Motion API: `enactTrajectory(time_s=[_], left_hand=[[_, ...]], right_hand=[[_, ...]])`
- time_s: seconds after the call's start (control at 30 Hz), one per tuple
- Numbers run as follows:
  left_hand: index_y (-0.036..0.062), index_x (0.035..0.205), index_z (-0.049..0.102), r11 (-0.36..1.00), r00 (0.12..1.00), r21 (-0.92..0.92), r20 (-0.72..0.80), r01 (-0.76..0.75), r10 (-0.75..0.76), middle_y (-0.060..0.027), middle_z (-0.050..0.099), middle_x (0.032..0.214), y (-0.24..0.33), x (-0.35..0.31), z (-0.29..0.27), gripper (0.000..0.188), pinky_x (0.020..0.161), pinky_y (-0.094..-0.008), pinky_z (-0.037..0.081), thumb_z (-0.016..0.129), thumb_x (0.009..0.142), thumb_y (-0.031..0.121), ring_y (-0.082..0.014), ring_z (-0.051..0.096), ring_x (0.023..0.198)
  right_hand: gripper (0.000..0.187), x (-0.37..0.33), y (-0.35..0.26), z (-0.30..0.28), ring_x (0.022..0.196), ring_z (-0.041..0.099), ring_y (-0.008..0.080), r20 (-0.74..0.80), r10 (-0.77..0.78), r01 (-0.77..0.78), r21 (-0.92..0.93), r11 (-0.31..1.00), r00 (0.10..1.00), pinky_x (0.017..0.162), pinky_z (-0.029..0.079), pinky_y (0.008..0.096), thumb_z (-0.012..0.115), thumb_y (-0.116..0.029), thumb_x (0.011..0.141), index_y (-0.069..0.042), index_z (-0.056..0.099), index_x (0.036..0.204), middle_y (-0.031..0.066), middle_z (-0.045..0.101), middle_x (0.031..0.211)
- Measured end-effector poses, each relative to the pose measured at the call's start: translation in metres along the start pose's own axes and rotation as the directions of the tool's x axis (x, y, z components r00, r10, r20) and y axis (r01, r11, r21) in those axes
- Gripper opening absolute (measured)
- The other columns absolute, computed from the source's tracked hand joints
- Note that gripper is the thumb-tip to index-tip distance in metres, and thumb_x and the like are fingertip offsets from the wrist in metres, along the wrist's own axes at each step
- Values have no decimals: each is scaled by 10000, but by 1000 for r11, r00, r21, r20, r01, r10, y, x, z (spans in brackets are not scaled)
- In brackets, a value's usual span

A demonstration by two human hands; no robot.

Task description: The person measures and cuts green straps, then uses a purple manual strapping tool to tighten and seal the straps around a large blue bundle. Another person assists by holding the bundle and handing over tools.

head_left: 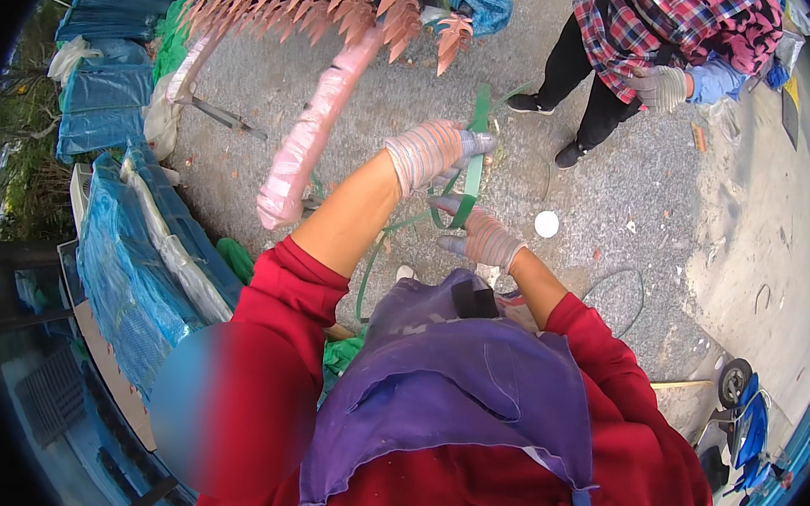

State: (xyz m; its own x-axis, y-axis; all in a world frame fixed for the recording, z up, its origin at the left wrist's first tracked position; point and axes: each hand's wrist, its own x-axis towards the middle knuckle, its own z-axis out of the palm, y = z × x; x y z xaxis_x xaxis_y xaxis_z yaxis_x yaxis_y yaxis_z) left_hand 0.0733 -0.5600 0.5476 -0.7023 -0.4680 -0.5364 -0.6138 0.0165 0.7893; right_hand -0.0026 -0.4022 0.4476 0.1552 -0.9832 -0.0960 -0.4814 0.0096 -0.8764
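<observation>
A flat green plastic strap (pixel 480 110) runs through both my hands in a loop in front of my apron. My left hand (pixel 423 153), in a striped knit glove, is closed on the strap's upper part. Lower down and to the right, my right hand (pixel 491 240), gloved alike, has its fingers closed round the bottom bend of the loop. A thinner green length (pixel 364 278) trails from there down toward my apron. Left of my left hand lies a long pole-like bundle (pixel 303 153) wrapped in pink film, its near end close to my left forearm.
Reddish-brown leaf-shaped pieces (pixel 349 12) hang in a row at the far side. A co-worker (pixel 664 44) in a plaid top stands at the far right. Blue-wrapped bundles (pixel 136 239) are stacked on the left. A white disc (pixel 546 224) lies on the ground beyond my right hand.
</observation>
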Motion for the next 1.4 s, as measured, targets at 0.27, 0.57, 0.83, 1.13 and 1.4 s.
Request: enactTrajectory(time_s=[0.27,0.57,0.83,1.13,1.4], left_hand=[[71,1099,616,846,813,521,-440,-115,382,-38,659,802,29,-14,-62,437,646,-328,484,578,876,445,-173,613,698],[105,1201,511,776,892,514,-45,-366,451,-64,622,891,-106,-8,-43,340,736,-291,465,516,910,280,-148,582,748],[45,1215,479,895,926,300,-79,-331,369,-62,632,828,-114,-45,-10,431,601,-243,474,555,885,312,-112,602,712],[61,1175,565,914,989,-380,-21,-141,144,7,552,754,-67,-102,7,379,557,-183,399,490,935,344,-57,490,642],[93,1110,602,881,995,-471,-98,-51,5,17,570,765,-74,-108,15,296,583,-227,401,504,936,312,-66,473,637]], right_hand=[[242,1,26,2,925,634,209,144,175,-203,212,956,974,863,485,333,549,-262,918,-79,577,1073,68,656,971],[276,36,-19,-138,809,645,196,-290,209,229,934,273,934,640,569,287,554,-298,910,-50,533,1028,67,641,870],[229,44,18,-168,815,628,218,-313,274,288,949,128,909,712,538,343,556,-262,918,-53,538,1009,74,639,854],[196,30,29,-181,765,610,190,-391,452,280,914,294,802,667,542,309,554,-243,920,-51,545,956,44,608,823],[197,19,33,-168,808,611,235,-412,442,292,903,315,797,716,530,370,566,-249,914,-60,539,964,71,616,838]])
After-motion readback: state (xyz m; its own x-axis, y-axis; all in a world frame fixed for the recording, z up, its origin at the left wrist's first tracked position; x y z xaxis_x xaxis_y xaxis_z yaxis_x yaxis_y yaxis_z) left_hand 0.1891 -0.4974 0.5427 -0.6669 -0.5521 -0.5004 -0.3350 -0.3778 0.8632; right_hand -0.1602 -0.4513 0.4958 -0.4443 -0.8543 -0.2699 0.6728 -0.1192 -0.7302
